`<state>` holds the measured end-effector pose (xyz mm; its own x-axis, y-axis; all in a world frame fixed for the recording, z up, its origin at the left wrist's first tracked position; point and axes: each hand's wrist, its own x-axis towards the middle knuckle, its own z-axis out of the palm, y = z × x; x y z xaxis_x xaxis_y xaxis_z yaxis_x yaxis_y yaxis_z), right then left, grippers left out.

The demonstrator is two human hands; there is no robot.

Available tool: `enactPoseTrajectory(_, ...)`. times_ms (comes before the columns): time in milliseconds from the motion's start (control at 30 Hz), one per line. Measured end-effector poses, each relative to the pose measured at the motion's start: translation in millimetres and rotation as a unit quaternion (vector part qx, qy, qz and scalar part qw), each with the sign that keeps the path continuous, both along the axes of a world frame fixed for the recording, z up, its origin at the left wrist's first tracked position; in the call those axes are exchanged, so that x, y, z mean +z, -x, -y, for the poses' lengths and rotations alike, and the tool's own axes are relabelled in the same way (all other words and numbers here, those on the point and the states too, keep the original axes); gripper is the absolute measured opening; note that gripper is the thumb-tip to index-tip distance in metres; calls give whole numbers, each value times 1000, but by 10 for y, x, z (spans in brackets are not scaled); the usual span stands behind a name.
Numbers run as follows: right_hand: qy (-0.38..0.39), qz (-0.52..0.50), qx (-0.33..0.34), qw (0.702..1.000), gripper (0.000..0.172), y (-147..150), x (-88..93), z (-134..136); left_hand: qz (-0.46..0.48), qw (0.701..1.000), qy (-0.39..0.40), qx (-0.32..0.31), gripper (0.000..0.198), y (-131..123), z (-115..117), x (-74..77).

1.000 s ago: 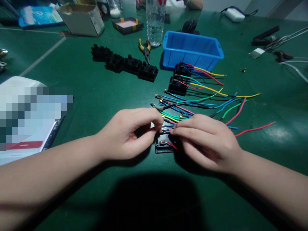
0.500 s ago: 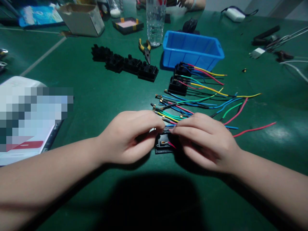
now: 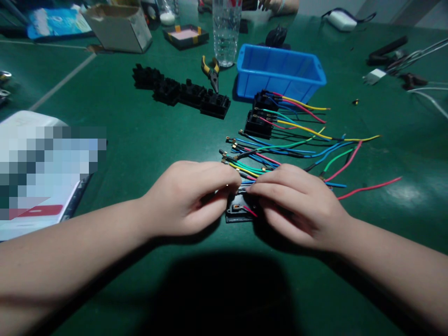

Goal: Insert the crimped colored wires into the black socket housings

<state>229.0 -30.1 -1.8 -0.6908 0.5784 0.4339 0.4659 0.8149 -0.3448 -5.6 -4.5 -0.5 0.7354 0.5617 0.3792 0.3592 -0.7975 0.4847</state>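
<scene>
A small black socket housing (image 3: 240, 215) lies on the green table between my hands, with a short red wire (image 3: 250, 211) and its brass terminal on it. My left hand (image 3: 196, 198) is closed at the housing's left upper side, thumb and forefinger pinched together. From the right, my right hand (image 3: 301, 205) is closed too, its fingertips pressed at the housing's top edge. What lies between the fingertips is hidden. Just beyond, a bunch of coloured wires (image 3: 266, 147) with brass terminals spreads to the right. Two wired black housings (image 3: 258, 125) sit behind them.
A blue bin (image 3: 280, 86), yellow-handled pliers (image 3: 211, 74) and a row of black housings (image 3: 182, 93) stand farther back. Beyond are a plastic bottle (image 3: 226, 42) and a cardboard box (image 3: 119, 28). A phone-like device (image 3: 75, 205) lies left. Another person's hand (image 3: 268, 5) shows at the far edge.
Both hands stay at the black housing with only slight finger shifts. The housing has moved very slightly; everything else lies as before.
</scene>
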Motion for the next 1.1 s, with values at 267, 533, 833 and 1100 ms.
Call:
enactPoseTrajectory(267, 11, 4, -4, 1000, 24, -4, -2, 6, -41, 999, 13, 23, 15, -18, 20, 78)
enactPoseTrajectory(533, 8, 12, -2, 1000, 24, -10, 20, 8, -43, 998, -33, -14, 16, -11, 6, 20)
enactPoseTrajectory(833, 9, 2, 0, 1000, 23, 3, 16, 9, -23, 992, -126, -1, 12, 40, 17, -28)
enactPoseTrajectory(1100, 7, 1, 0, 1000, 23, -3, 9, 4, -43, 990, -132, -21, 14, 51, 7, 4)
